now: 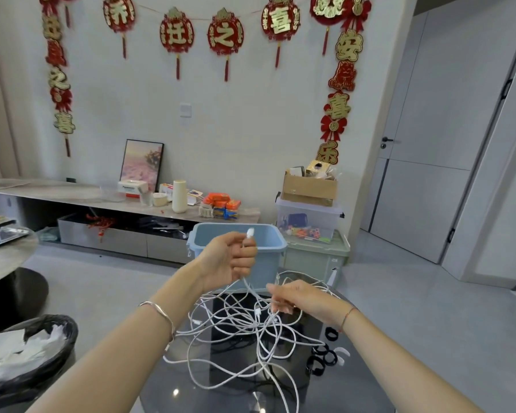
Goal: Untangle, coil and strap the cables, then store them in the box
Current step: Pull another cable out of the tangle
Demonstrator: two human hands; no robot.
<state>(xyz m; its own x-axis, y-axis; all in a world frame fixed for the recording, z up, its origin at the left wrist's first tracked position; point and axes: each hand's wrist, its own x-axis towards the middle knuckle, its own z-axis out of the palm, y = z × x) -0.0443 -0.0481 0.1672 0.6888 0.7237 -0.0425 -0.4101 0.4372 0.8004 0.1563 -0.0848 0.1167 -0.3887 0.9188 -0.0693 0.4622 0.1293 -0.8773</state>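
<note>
At frame centre, raised left hand [230, 257] gripping a white cable plug [250, 233]; just lower right, right hand [298, 296] pinching a strand of tangled white cables [258, 318] heaped on dark glass table [161, 380]. Behind, light blue plastic box [270, 265]; black loop straps [315, 368] lower right.

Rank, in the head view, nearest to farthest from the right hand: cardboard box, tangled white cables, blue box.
1. Tangled white cables, pinched in the right hand.
2. Blue box, behind, centre.
3. Cardboard box, atop the clear bin, back right.
</note>
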